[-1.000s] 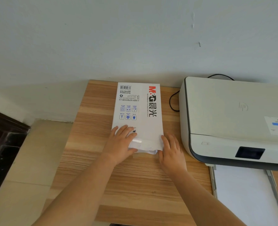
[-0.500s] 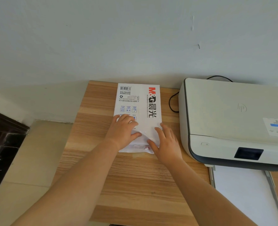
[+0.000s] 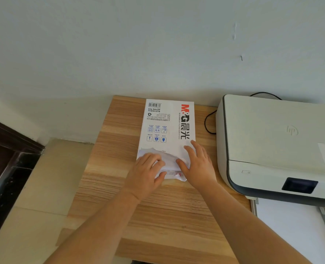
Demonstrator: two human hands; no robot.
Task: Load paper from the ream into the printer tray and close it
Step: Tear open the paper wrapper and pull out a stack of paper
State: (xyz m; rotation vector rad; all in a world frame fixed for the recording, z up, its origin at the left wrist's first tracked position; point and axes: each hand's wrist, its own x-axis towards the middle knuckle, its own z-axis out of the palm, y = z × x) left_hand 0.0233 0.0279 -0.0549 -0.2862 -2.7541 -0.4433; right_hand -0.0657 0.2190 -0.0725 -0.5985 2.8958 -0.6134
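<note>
A white paper ream (image 3: 167, 126) with red lettering lies flat on the wooden desk (image 3: 108, 149), its torn wrapper end nearest me. My left hand (image 3: 148, 172) grips the crumpled wrapper at that end, fingers curled over it. My right hand (image 3: 196, 164) rests on the ream's near right corner, thumb pinching the wrapper edge. To the right stands a white printer (image 3: 272, 138) with its paper tray (image 3: 295, 229) pulled out toward me, white sheet surface showing inside.
A black cable (image 3: 208, 122) loops between the ream and the printer. The wall rises just behind the desk. Left of the desk lie beige floor tiles (image 3: 34, 187) and a dark wooden frame (image 3: 3, 159).
Both hands have slid up onto the ream's near end. The left hand has curled around the wrapper, which now looks torn and bunched, and the right hand moved further onto the corner.
</note>
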